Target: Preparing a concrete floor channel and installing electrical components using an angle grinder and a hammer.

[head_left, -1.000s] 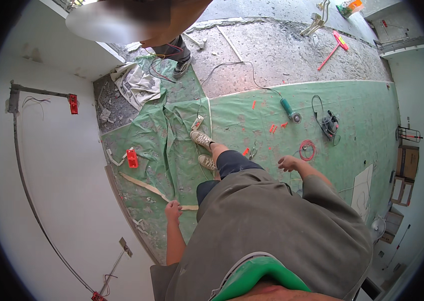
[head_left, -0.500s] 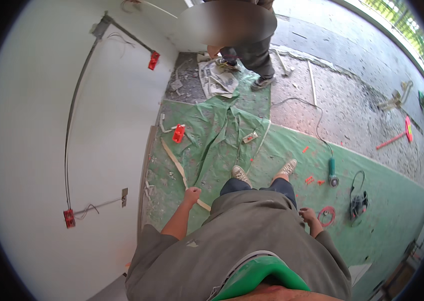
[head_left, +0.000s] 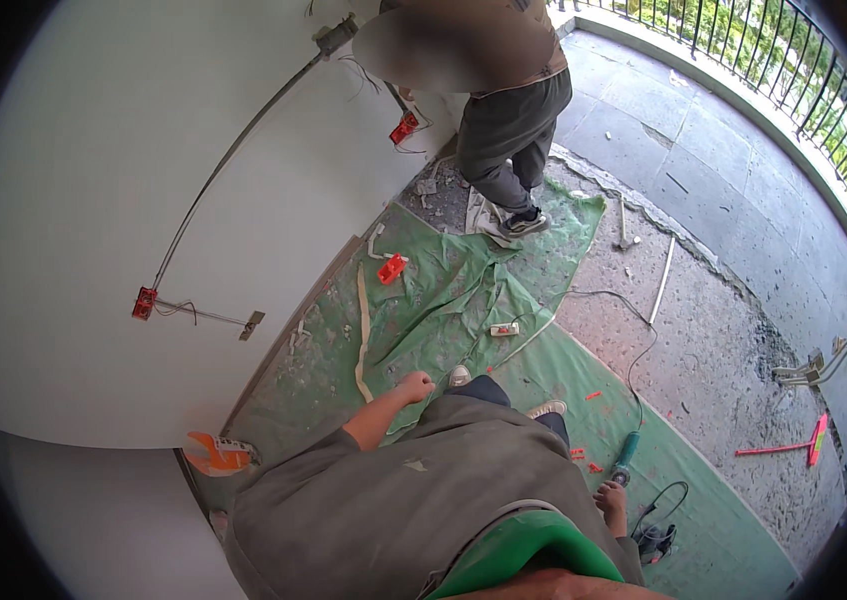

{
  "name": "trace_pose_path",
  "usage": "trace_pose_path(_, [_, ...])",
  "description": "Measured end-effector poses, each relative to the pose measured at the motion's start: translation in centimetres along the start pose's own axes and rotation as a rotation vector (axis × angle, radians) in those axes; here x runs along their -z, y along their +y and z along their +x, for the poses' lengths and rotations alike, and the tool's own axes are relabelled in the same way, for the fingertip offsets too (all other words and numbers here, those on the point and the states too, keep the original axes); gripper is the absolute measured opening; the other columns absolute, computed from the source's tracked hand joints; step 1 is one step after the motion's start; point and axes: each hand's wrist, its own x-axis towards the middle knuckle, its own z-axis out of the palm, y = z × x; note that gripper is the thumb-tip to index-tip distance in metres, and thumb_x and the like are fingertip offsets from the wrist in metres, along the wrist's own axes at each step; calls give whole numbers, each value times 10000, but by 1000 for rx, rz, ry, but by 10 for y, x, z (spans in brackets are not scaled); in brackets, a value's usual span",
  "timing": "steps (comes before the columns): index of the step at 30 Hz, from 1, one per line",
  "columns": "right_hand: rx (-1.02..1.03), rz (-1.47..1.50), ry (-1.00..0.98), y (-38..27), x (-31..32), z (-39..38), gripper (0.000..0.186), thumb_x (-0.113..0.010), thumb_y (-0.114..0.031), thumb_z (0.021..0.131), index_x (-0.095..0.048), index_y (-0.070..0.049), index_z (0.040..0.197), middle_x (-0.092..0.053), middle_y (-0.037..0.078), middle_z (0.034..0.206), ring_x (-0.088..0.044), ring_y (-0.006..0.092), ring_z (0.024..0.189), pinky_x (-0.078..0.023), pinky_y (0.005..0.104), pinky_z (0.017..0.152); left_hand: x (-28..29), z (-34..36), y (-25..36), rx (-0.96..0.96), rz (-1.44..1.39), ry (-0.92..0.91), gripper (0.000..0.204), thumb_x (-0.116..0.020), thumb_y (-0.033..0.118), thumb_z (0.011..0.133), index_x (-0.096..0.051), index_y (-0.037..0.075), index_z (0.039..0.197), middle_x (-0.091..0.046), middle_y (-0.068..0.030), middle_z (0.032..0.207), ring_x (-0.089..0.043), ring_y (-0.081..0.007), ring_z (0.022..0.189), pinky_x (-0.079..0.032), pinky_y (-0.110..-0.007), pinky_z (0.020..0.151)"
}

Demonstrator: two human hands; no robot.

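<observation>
Carefully across the green sheet, both hands free

Curled into a loose fist, the fingers of our left hand [head_left: 414,386] pinch nothing; the hand swings beside our hip, above the green floor sheet [head_left: 423,300]. Our right hand [head_left: 610,500] hangs low at the other side, and how its fingers are set we cannot tell (too small and half hidden by our shirt), though nothing shows in it. Nearest to that hand is the teal-handled power tool [head_left: 626,458], lying on the sheet just beside our right foot, its black cord running away over the bare concrete; a dark bundle of cable [head_left: 655,538] lies close below the hand.

Moving outward, a pale strip [head_left: 362,335] runs along the sheet near the white wall [head_left: 93,200], a red wall box [head_left: 392,268] lies further up, and a small white socket block [head_left: 503,329] sits in a fold ahead of our feet. An orange-handled tool [head_left: 215,455] rests at the wall's foot to our left.

As we judge it, walking here well means short, flat steps: the sheet is rumpled and the cord crosses our line, so we should look down first. Another person [head_left: 503,130] stands at the wall ahead, so we should keep well apart from them.
</observation>
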Motion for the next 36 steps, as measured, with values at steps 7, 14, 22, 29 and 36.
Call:
trace_pose_path(7, [119, -203, 241, -32, 18, -1, 345, -555, -75, 791, -528, -20, 1130, -577, 64, 785, -585, 176, 588, -424, 255, 444, -18, 1, 34, -9, 214, -96, 315, -603, 299, 772, -657, 53, 960, -642, -162, 985, -599, -304, 950, -461, -397, 829])
trace_pose_path(14, [97, -102, 289, 23, 15, -3, 364, -559, -89, 783, -542, 17, 1131, -615, 120, 887, -614, 181, 656, -466, 262, 510, -31, 44, 103, -61, 276, -147, 331, -610, 299, 770, -651, 28, 955, -649, -157, 967, -610, -290, 932, -468, -377, 813])
trace_pose_path(22, [-36, 70, 572, 58, 31, -48, 345, -585, -119, 775, -555, -1, 1098, -602, 63, 833, -588, 144, 633, -445, 262, 511, -76, 157, 223, -271, 439, -390, 323, -610, 261, 779, -642, 7, 976, -664, -137, 924, -632, -253, 875, -474, -331, 775])
trace_pose_path(29, [-186, 336, 581, 0, -21, -75, 361, -593, -129, 777, -554, -16, 1118, -601, 75, 856, -590, 141, 673, -455, 267, 538, -84, 247, 409, -240, 344, -477, 306, -601, 239, 796, -640, -10, 969, -661, -112, 845, -629, -183, 707, -484, -305, 638])
trace_pose_path(36, [-41, 396, 563, -4, -73, -49, 339, -574, -116, 796, -572, 23, 1105, -625, 112, 887, -609, 199, 729, -466, 314, 603, -107, 295, 576, -295, 337, -485, 310, -592, 237, 826, -597, 30, 1057, -612, -44, 857, -575, -129, 688, -436, -259, 512])
